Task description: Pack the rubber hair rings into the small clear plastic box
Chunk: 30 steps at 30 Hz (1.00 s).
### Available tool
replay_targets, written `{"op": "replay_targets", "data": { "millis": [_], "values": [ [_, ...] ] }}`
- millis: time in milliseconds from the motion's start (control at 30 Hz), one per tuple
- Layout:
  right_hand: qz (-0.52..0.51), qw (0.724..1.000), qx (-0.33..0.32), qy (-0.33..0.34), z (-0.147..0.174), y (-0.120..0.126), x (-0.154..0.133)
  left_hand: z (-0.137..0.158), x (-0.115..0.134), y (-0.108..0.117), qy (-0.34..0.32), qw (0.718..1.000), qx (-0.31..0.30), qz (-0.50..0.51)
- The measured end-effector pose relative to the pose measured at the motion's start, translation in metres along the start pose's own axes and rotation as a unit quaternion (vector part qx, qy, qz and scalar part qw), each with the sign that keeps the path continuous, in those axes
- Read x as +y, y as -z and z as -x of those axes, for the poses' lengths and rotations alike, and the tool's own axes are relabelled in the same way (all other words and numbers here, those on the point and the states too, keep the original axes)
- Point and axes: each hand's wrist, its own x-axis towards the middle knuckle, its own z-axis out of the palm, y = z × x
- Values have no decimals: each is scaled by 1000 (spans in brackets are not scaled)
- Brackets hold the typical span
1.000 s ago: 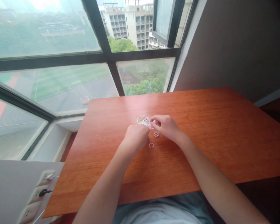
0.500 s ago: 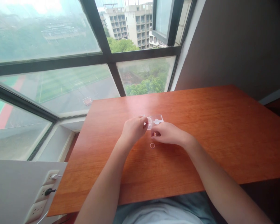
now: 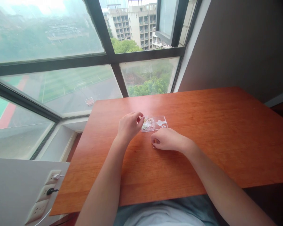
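A clear plastic box [image 3: 151, 129] lies in the middle of the table, its compartments holding several small coloured loops [image 3: 148, 120] that look like hair ties. My left hand [image 3: 130, 126] is at the box's left edge, thumb and forefinger curled together; whatever is between them is hidden. Nearer to me, my right hand [image 3: 167, 139] rests low over the wood with its fingertips closed at a small pale ring, like a hair tie [image 3: 154, 146]. Only part of that ring shows below the fingertips. On the box's right side is a clear lid [image 3: 160, 120] with a white pattern.
The reddish-brown wooden table [image 3: 214, 131] extends to both sides, with its near edge close to my body. Beyond it stand large windows with a dark frame [image 3: 85, 59]. Wall sockets [image 3: 43, 195] with plugged-in cables are at the lower left.
My left hand has moved left, away from over the box, uncovering the loops inside. My right hand has come down towards me onto the pale ring, which lay uncovered before.
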Motion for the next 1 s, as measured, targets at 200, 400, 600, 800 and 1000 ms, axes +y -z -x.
{"op": "replay_targets", "data": {
  "millis": [200,400,600,800,1000],
  "values": [
    [7,1000,30,1,-1,-3,3,0,-3,-4,1,1000,-7,6],
    [-20,985,164,-55,-6,6,14,-1,-12,-7,13,1000,-23,6],
    [-57,946,295,-124,-18,-5,16,-2,-16,-8,25,999,-30,8],
    [-38,953,264,-141,-25,-14,16,-1,-14,-5,29,998,-47,11],
    [-8,981,153,-123,-5,9,17,0,-14,-5,29,998,-46,6]
  ]
}}
